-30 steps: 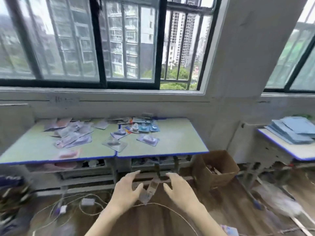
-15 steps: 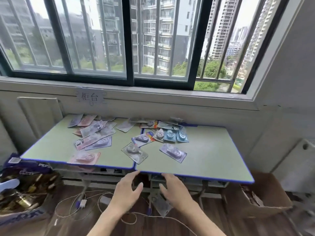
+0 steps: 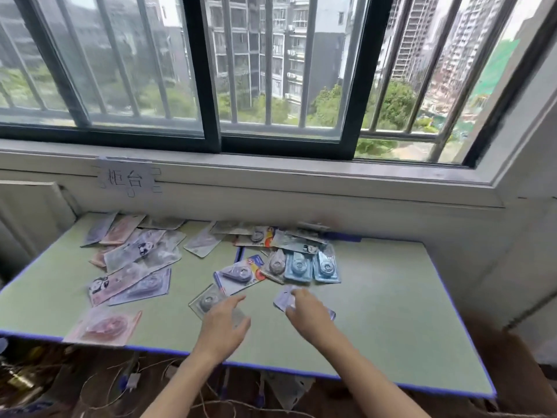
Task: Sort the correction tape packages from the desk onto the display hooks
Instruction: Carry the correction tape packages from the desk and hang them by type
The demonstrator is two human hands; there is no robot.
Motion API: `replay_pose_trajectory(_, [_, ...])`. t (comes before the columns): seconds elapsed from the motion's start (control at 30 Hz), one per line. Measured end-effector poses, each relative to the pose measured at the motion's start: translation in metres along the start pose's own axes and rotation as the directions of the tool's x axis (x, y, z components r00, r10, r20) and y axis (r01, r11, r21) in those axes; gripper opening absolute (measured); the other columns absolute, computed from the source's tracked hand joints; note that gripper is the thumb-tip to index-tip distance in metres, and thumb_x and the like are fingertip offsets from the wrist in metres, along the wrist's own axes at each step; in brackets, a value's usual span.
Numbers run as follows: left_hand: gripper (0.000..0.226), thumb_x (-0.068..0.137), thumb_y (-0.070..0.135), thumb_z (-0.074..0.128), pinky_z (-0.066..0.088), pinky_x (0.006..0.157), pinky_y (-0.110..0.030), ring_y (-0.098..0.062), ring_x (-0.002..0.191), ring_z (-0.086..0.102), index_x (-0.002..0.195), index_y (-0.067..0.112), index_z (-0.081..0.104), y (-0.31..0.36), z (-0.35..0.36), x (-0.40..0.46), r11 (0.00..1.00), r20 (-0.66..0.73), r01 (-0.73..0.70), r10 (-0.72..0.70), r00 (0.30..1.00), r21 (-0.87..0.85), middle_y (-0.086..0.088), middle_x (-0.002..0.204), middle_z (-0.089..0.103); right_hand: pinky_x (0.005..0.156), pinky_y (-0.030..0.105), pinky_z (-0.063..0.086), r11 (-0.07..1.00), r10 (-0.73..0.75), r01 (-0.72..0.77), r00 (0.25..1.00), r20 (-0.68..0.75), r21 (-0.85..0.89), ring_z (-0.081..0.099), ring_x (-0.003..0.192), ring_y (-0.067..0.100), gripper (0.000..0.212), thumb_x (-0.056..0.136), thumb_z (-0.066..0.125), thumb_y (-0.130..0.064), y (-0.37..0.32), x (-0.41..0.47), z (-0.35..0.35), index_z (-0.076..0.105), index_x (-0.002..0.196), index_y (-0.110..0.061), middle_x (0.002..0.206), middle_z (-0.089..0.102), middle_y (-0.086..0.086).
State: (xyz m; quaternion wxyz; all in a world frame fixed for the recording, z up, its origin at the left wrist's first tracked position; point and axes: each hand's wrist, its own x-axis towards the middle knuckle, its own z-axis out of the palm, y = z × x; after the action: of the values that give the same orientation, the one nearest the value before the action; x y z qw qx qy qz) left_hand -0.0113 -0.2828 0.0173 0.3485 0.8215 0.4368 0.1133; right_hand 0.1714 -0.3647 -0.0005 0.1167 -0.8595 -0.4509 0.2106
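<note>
A barred window [image 3: 271, 70] is looking out on apartment towers and trees above a pale green desk [image 3: 391, 312] edged in blue, where a paper sign [image 3: 126, 178] with handwritten characters is hanging on the wall below the sill. Correction tape packages [image 3: 135, 267] are lying scattered across the far and left parts of the desk, many overlapping; two blue packages [image 3: 312, 267] are sitting side by side near the middle, and a pink package [image 3: 104, 325] is resting at the near left edge. Each clear blister is holding a single tape dispenser against its backing card.

The left hand [image 3: 224, 325] is hovering, fingers spread and relaxed, over a clear package [image 3: 208, 301] with a grey dispenser inside; whether it is touching the package cannot be told. The right hand [image 3: 307, 310] is lying over a lilac package [image 3: 284, 298] just beside it, fingers curling down onto the card, though blur is hiding how firm the grip is. Cables [image 3: 132, 384] are trailing on the floor under the desk's near edge.
</note>
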Motion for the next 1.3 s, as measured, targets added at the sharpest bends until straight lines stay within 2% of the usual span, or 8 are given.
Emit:
replay_pose_trajectory(0.3, [0.050,0.089,0.023,0.064,0.032,0.110,-0.029,-0.019,0.131,0.047,0.137,0.014,0.052,-0.002,0.012,0.085,0.999,0.107,0.017,-0.012,0.994,-0.042,-0.003,0.140,0.054,0.082,0.035,0.042,0.933,0.286,-0.278,0.958,0.000,0.226,0.054,0.108,0.034,0.027,0.095,0.044,-0.020,0.045,0.093,-0.002,0.051,0.112,-0.001,0.118,0.057,0.018])
replay_pose_trajectory(0.53, [0.045,0.090,0.024,0.063,0.034,0.102,-0.024,-0.018,0.124,0.053,0.134,0.018,0.056,-0.015,-0.002,0.154,1.000,0.112,0.014,-0.012,0.994,-0.020,0.000,0.136,0.059,0.098,0.041,0.039,0.654,0.668,-0.609,0.743,0.034,0.449,0.048,0.122,0.042,0.057,0.094,0.057,-0.034,0.092,0.170,-0.013,0.043,0.129,0.008,0.132,0.049,0.030])
replay_pose_trajectory(0.77, [0.056,0.085,0.036,0.055,0.035,0.102,-0.026,-0.018,0.128,0.049,0.138,0.020,0.052,-0.032,-0.013,0.198,1.000,0.177,0.021,-0.024,0.984,0.023,0.000,0.138,0.055,0.109,0.039,0.029,0.516,0.789,-0.762,0.601,0.131,0.390,0.030,0.135,0.038,0.095,0.077,0.077,-0.044,0.091,0.204,-0.018,0.025,0.141,0.003,0.146,0.027,0.026])
replay_pose_trajectory(0.9, [0.049,0.092,0.023,0.058,0.035,0.106,-0.028,-0.018,0.131,0.046,0.140,0.020,0.050,-0.036,-0.009,0.211,1.000,0.191,0.028,-0.029,0.981,0.007,0.000,0.141,0.053,0.114,0.040,0.028,0.363,0.817,-0.801,0.519,0.250,0.476,0.030,0.137,0.036,0.120,0.063,0.085,-0.049,0.113,0.203,-0.019,0.017,0.146,0.003,0.148,0.027,0.023])
replay_pose_trajectory(1.0, [0.047,0.094,0.022,0.056,0.034,0.109,-0.031,-0.018,0.133,0.044,0.141,0.018,0.048,-0.036,-0.003,0.219,1.000,0.203,0.016,-0.015,0.979,-0.004,-0.001,0.143,0.051,0.116,0.032,0.018,0.206,0.848,-0.762,0.452,0.277,0.613,0.025,0.142,0.030,0.100,0.085,0.072,-0.028,0.121,0.190,-0.029,0.001,0.149,0.002,0.155,0.020,0.019])
replay_pose_trajectory(1.1, [0.045,0.096,0.023,0.055,0.033,0.109,-0.031,-0.018,0.133,0.044,0.141,0.018,0.048,-0.031,0.001,0.224,0.999,0.209,0.004,0.003,0.978,-0.034,0.000,0.143,0.049,0.113,0.038,0.025,0.248,0.851,-0.664,0.497,0.169,0.705,0.039,0.132,0.036,0.090,0.095,0.059,-0.018,0.122,0.174,-0.040,-0.011,0.147,0.004,0.148,0.034,0.026])
replay_pose_trajectory(1.17, [0.044,0.097,0.024,0.054,0.033,0.109,-0.030,-0.018,0.133,0.044,0.140,0.019,0.048,-0.026,0.004,0.228,0.997,0.216,0.018,0.000,0.976,-0.078,0.001,0.143,0.050,0.098,0.043,0.042,0.318,0.831,-0.496,0.556,0.014,0.808,0.053,0.103,0.034,0.076,0.088,0.066,-0.014,0.112,0.161,-0.047,0.011,0.138,-0.002,0.131,0.049,0.030])
replay_pose_trajectory(1.3, [0.038,0.099,0.029,0.052,0.040,0.102,-0.024,-0.017,0.129,0.048,0.136,0.019,0.052,-0.013,0.009,0.232,0.980,0.230,0.036,0.010,0.973,-0.194,0.002,0.137,0.055,0.062,0.020,0.044,0.359,0.635,-0.237,0.771,-0.050,0.903,0.053,0.078,0.010,0.044,0.088,0.066,-0.009,0.056,0.153,-0.056,0.029,0.110,-0.008,0.102,0.051,0.007])
